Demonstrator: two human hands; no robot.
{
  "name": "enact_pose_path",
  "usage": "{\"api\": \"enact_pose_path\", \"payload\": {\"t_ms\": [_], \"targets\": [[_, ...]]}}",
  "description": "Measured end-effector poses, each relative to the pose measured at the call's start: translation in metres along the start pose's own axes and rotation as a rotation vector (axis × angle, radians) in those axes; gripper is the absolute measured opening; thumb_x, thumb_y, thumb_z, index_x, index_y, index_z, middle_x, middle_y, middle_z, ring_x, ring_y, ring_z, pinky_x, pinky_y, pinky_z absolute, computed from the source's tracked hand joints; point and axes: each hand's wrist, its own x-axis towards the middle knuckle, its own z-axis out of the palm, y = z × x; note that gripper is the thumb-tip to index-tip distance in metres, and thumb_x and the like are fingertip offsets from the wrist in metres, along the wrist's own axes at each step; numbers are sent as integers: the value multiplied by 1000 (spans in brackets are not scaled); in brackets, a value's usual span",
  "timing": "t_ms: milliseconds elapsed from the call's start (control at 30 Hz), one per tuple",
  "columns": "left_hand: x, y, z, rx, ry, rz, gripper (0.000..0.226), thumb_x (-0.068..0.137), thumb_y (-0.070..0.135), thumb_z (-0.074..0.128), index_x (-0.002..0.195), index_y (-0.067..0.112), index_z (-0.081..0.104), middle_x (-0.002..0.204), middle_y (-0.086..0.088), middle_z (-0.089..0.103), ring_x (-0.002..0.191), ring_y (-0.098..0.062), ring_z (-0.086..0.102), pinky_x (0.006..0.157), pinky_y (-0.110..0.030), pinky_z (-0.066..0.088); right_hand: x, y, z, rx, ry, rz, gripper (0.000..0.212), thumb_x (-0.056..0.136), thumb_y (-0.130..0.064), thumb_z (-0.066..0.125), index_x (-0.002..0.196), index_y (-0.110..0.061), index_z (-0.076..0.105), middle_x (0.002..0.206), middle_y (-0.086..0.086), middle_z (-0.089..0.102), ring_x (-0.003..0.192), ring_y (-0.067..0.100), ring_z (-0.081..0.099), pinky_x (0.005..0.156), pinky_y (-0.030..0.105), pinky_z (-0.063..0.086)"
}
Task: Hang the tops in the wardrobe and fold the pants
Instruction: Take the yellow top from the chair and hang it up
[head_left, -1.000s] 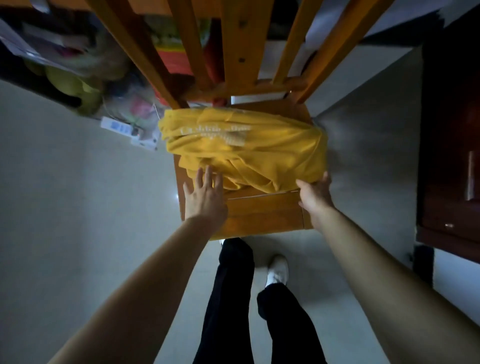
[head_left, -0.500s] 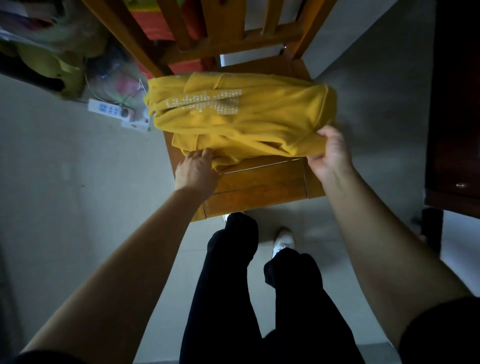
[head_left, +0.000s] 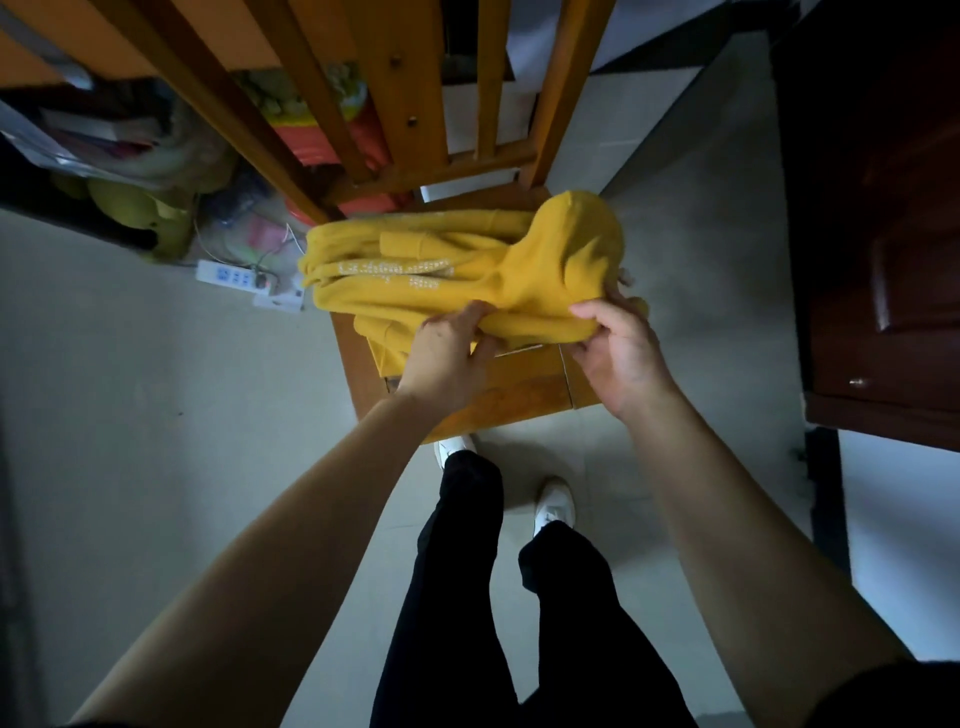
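A person stands over a wooden chair (head_left: 519, 400) and looks straight down at it. A yellow garment (head_left: 415, 280) lies bundled on the chair's seat, covering most of it; only the near strip of bare wood shows in front of the cloth. A line of pale lettering runs across the upper fold. At its right end the fabric bulges up into a rounded hump. Whether it is a top or a pair of pants cannot be told from the folds.

Both hands are on the near edge of the garment, close together at the right half of the seat. The left hand (head_left: 452, 358) grips a fold of the cloth, with its thumb on top and its fingers curled beneath the edge. The right hand (head_left: 621, 353) holds the fabric just beside it, thumb pressed on top of the fold and the other fingers tucked underneath, out of sight. The cloth between the two hands is gathered into a thick roll.

The chair's slatted back (head_left: 400, 104) rises toward the top of the view. On the tiled floor (head_left: 130, 415) left of the chair lies a white power strip (head_left: 228, 273), next to a heap of bags and soft items under a shelf. A dark wooden cabinet (head_left: 883, 286) stands at the right. Below the arms are the person's black trousers (head_left: 462, 571) and white shoes (head_left: 556, 506).
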Motion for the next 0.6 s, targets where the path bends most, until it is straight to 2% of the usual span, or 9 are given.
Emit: {"api": "enact_pose_path", "payload": {"t_ms": [67,133,167,233,300,367,433,500,600], "targets": [[1,26,-27,-216,106,-222,24,93,24,46,107,8,59,79,-4,63,73,-24,58,65,-34,44,-10,-14,3,74,15,37,35,84,-19,54,117,-16,63,104,7,66,102,25,62,98,41,46],[4,52,-60,-435,226,-324,21,96,23,42,95,8,57,71,6,53,68,-10,50,63,-29,42,-17,-25,8,24,36,54,38,95,-22,46,132,-19,57,114,6,63,109,24,61,101,42,47],[5,69,-78,-457,262,-316,24,96,23,42,90,6,57,67,8,49,64,-5,47,60,-25,40,-19,-29,11,-114,52,45,42,97,-21,48,138,-23,51,122,5,61,115,24,60,102,44,47],[1,109,-108,-523,244,-244,25,94,17,43,76,7,57,59,12,45,55,-1,44,52,-17,38,-23,-32,12,-555,73,-12,66,87,-17,63,146,-31,36,134,1,52,125,24,53,104,47,46],[-7,152,-138,-661,202,-137,28,89,7,45,62,12,48,51,15,41,49,0,40,47,-13,35,-29,-35,11,-982,95,-44,94,80,-17,74,153,-35,17,150,3,32,137,27,37,110,52,40],[-15,185,-167,-741,174,-18,25,78,7,42,55,14,41,49,14,39,49,-1,38,48,-14,34,-35,-38,7,-1272,123,-51,109,78,-26,80,156,-32,3,159,4,11,145,35,19,116,55,30],[-23,206,-196,-800,192,45,17,70,11,42,55,6,40,54,-5,38,54,-10,40,53,-19,37,-35,-42,0,-1438,129,-58,103,82,-45,75,156,-29,5,162,6,8,146,39,14,116,55,27],[-27,216,-224,-939,297,15,18,66,17,44,61,0,42,62,-17,36,65,-23,41,63,-30,42,-37,-51,0,-1509,160,-57,88,87,-60,61,155,-27,17,158,10,22,143,41,24,113,55,31],[-28,214,-268,-1222,463,-71,5,62,17,43,64,12,44,74,-15,39,80,-31,44,75,-46,44,-47,-69,11,-1452,186,-128,54,97,-53,46,139,-18,44,138,16,49,126,41,46,101,49,44]]}}
